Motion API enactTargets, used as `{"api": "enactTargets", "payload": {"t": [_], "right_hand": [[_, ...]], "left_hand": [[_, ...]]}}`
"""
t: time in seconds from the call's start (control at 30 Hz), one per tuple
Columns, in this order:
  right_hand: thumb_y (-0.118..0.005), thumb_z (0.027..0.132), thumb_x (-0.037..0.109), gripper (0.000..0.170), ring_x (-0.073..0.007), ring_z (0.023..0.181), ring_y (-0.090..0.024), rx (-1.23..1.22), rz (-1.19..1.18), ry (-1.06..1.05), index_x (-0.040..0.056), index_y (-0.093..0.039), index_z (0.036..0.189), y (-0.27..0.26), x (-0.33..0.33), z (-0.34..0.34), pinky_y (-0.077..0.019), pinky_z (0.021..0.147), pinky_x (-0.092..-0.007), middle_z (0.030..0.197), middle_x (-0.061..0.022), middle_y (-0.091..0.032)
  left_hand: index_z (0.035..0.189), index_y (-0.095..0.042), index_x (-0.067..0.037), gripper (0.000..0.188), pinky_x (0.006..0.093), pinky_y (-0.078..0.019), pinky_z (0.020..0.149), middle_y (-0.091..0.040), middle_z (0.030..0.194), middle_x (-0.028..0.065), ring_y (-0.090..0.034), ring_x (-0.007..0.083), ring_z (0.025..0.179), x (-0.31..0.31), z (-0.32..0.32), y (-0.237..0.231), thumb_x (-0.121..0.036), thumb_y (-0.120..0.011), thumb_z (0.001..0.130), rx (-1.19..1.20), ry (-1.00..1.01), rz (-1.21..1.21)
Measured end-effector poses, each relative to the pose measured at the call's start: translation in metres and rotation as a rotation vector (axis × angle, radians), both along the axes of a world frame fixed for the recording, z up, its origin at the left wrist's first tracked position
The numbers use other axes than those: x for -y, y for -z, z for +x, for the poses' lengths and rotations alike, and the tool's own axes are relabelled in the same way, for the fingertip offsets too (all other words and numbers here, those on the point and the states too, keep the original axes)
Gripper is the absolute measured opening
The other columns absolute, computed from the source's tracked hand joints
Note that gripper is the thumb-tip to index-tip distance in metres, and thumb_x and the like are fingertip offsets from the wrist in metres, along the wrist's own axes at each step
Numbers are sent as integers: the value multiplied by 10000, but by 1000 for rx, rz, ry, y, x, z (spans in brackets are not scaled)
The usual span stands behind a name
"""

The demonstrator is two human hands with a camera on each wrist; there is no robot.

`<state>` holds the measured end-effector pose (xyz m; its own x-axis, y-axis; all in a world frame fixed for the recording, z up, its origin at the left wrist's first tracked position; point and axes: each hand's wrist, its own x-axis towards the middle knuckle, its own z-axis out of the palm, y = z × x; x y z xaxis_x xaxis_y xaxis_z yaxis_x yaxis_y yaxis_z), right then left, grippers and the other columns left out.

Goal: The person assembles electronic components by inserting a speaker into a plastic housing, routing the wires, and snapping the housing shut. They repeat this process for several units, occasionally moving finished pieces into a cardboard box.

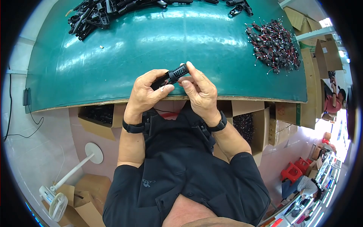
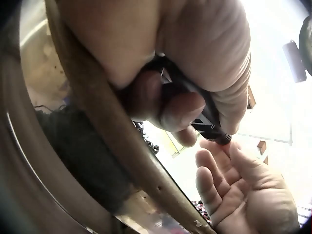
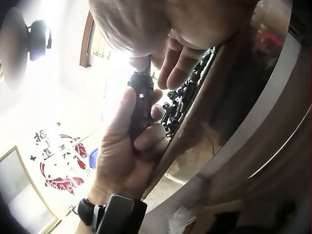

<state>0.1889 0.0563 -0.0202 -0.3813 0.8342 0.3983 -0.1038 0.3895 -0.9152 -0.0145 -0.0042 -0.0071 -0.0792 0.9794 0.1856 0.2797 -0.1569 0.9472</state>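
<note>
My left hand grips a black plastic part with a ribbed cylindrical end, fingers and thumb wrapped round its body. A thin wire with a pale tip shows by the left thumb. My right hand pinches the far ribbed end between fingertips, its other fingers loosely bent. In the left wrist view, the ribbed tip sits at the right hand's fingertips. The right wrist view shows the part's dark barrel standing out of the left hand; the left hand covers most of its lower body.
A green-topped table spreads ahead of me. Black plastic parts are heaped at the far left. Small black round pieces with red wires are piled at the right. Cardboard boxes stand below the front edge, and a white fan behind left.
</note>
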Motion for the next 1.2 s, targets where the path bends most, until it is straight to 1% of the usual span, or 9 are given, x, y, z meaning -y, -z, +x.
{"api": "enactTargets", "payload": {"t": [0.23,0.37,0.47,0.63,0.73,0.77,0.87,1.0,1.2], "right_hand": [[-696,1017,37,515,-180,1062,-726,70,110,-11,9,-551,1510,0,-6,6,-622,885,-298,1374,-160,-666],[-714,1014,74,593,-197,1152,-703,63,64,-58,7,-486,1558,-3,-12,8,-609,943,-318,1465,-176,-617],[-740,1007,126,702,-216,1237,-670,146,107,-131,11,-399,1610,-8,-17,6,-586,1001,-339,1565,-193,-531],[-758,999,173,764,-236,1283,-649,88,-7,-237,22,-358,1632,-5,-19,7,-572,1033,-351,1607,-204,-481],[-782,983,232,872,-269,1341,-612,129,-2,-289,35,-275,1664,-5,-21,8,-561,1055,-370,1643,-213,-425],[-782,983,232,872,-269,1341,-612,129,1,-291,35,-275,1664,-7,-22,7,-561,1055,-370,1643,-213,-425],[-828,940,328,1029,-305,1379,-585,52,-142,-302,46,-181,1688,-14,-20,4,-550,1073,-396,1671,-220,-374],[-861,894,407,1160,-326,1391,-574,44,-101,-345,70,-101,1703,-14,-30,-2,-539,1087,-414,1694,-225,-328],[-870,878,423,1180,-329,1372,-592,70,-126,-377,93,-100,1708,-13,-28,-6,-531,1097,-421,1683,-239,-345]], "left_hand": [[1229,-716,2,424,275,-522,825,-715,1024,32,-641,109,922,-2,1,-5,-194,-867,885,-22,11,1],[1211,-726,2,426,291,-523,807,-726,1011,57,-652,133,903,-3,1,-8,-217,-868,875,-83,32,-4],[1204,-729,4,431,300,-524,796,-732,1006,75,-659,150,890,-4,0,-7,-226,-868,867,-107,57,18],[1211,-725,7,426,297,-523,784,-735,1007,83,-663,158,879,-3,-1,-6,-201,-864,866,-74,67,7],[1211,-725,7,420,295,-520,772,-733,1003,82,-661,155,875,-4,-1,-8,-194,-861,868,-64,77,-17],[1196,-729,9,411,305,-527,757,-740,992,94,-673,171,859,-5,1,-8,-200,-861,868,-61,65,2],[1164,-737,13,394,324,-540,727,-752,970,117,-699,201,826,-4,2,-9,-213,-862,867,-54,39,36],[1165,-735,15,394,330,-548,739,-759,975,127,-711,210,839,-3,0,-10,-200,-859,859,-85,86,-1],[1159,-729,23,391,338,-555,751,-758,974,136,-717,222,841,-3,-1,-3,-188,-851,854,-58,76,31]]}}
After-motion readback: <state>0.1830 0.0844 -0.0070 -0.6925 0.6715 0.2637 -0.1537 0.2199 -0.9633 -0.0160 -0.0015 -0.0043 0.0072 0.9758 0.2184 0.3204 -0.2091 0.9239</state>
